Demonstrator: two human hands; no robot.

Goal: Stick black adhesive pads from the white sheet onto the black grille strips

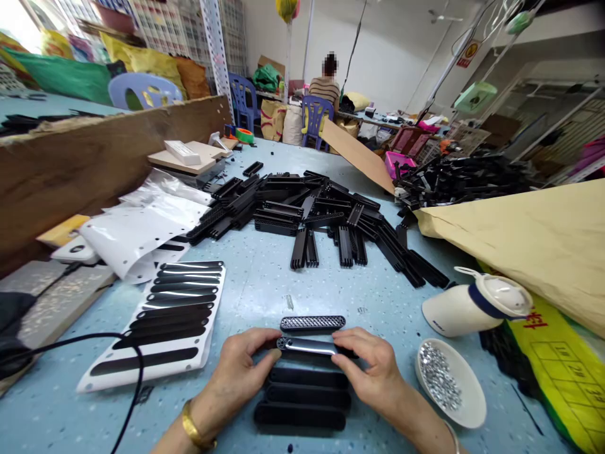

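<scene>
A glossy black bar with rounded ends lies crosswise in front of me, a round detail at its left end. My left hand pinches that left end between thumb and fingers. At the other end, my right hand grips it the same way, its fingers covering the tip. Just beyond is a similar bar with a lattice-patterned face. On the near side, three dark bars lie side by side. To the left rests a white sheet carrying several black rounded strips.
A large heap of black bars spreads across the blue table. At right are a white bowl of small silvery pieces and a tipped white bottle. A black cable loops at left. A person sits far back.
</scene>
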